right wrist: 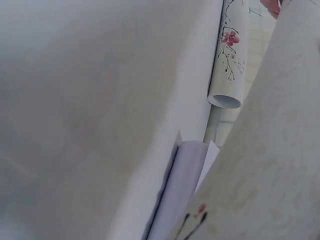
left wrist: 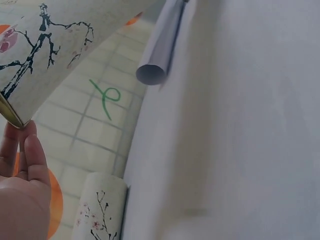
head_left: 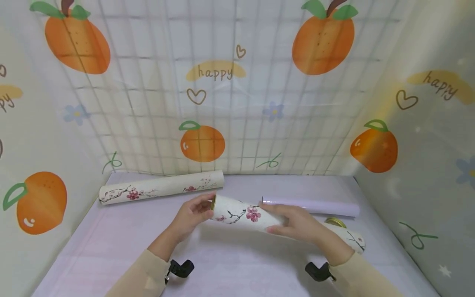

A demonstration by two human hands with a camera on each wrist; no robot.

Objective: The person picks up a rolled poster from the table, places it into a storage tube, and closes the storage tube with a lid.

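Note:
Both hands hold a white tube (head_left: 231,211) printed with a plum blossom branch, tilted with its gold-rimmed end at the upper left. My left hand (head_left: 193,214) pinches that end with thumb and fingers. In the left wrist view, fingertips of the left hand (left wrist: 25,160) meet the gold rim (left wrist: 11,112). My right hand (head_left: 297,222) grips the tube around its middle, thumb on the near side and fingers across the top. In the right wrist view the tube (right wrist: 270,165) fills the right side, and the right hand is out of sight.
A similar blossom-print roll (head_left: 161,187) lies along the back left of the table (head_left: 237,268). A plain lilac roll (head_left: 311,207) lies at the back right. A round gold piece (head_left: 335,222) shows just behind the tube's right part. Printed curtains (head_left: 200,103) close off the back and sides.

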